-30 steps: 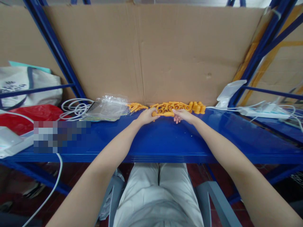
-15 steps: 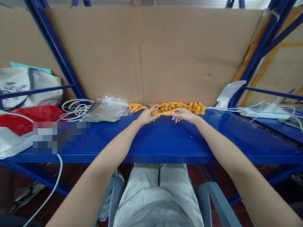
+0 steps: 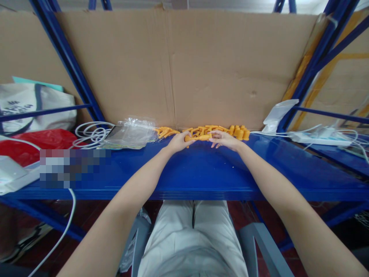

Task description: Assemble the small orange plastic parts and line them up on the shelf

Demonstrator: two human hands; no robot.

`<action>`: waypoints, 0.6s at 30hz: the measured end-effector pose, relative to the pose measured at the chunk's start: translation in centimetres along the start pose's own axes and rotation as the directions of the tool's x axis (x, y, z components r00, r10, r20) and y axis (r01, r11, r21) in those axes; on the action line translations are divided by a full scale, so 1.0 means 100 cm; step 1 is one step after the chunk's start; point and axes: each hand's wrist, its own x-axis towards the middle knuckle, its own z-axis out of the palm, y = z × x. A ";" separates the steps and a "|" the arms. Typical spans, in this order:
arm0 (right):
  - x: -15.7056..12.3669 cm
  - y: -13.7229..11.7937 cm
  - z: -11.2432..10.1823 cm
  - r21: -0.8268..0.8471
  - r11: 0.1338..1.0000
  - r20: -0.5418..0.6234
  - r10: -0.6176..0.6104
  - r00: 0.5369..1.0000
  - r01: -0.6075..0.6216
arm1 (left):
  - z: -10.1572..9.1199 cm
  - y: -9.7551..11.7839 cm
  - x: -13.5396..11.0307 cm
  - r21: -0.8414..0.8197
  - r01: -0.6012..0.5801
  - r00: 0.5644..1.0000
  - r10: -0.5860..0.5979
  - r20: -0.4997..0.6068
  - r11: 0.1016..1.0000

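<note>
Between my two hands is an orange plastic piece (image 3: pixel 201 137), long and narrow, lying roughly level just above the blue shelf. My left hand (image 3: pixel 179 141) is closed around its left end. At the right end, the fingers of my right hand (image 3: pixel 223 139) are curled onto it, thumb side up. Behind my hands lies a row of orange plastic parts (image 3: pixel 213 128), some with round openings. Short orange cylinders (image 3: pixel 240 132) stand grouped to the right of it, and slim orange pieces (image 3: pixel 165 131) lie in a heap on the left.
Clear plastic bags (image 3: pixel 134 132) and coiled white cable (image 3: pixel 93 132) lie left of the parts. A red bag (image 3: pixel 37 142) is farther left. Cardboard (image 3: pixel 201 69) stands behind the blue shelf (image 3: pixel 198 173). A white power strip (image 3: pixel 319 137) lies at right.
My right hand's fingers have shifted slightly on the right end of the orange piece. My left hand keeps its hold, almost in the same place.
</note>
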 end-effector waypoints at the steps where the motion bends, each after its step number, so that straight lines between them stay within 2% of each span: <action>1: -0.001 -0.001 0.000 -0.006 1.000 0.000 -0.020 1.000 0.020 | 0.000 0.000 0.000 -0.004 -0.003 1.000 0.003 0.007 1.000; 4: -0.001 -0.003 0.001 0.002 0.999 0.021 -0.034 0.999 0.034 | -0.001 0.003 -0.001 -0.015 -0.023 1.000 0.024 0.015 1.000; 11: 0.001 -0.004 0.011 -0.032 0.993 -0.002 0.111 0.994 -0.111 | 0.000 0.002 -0.001 -0.002 -0.076 0.997 0.076 0.006 0.997; 18: 0.003 -0.001 0.012 -0.035 0.992 -0.014 0.122 0.992 -0.122 | 0.003 -0.004 0.001 -0.017 -0.096 0.995 0.096 0.002 0.995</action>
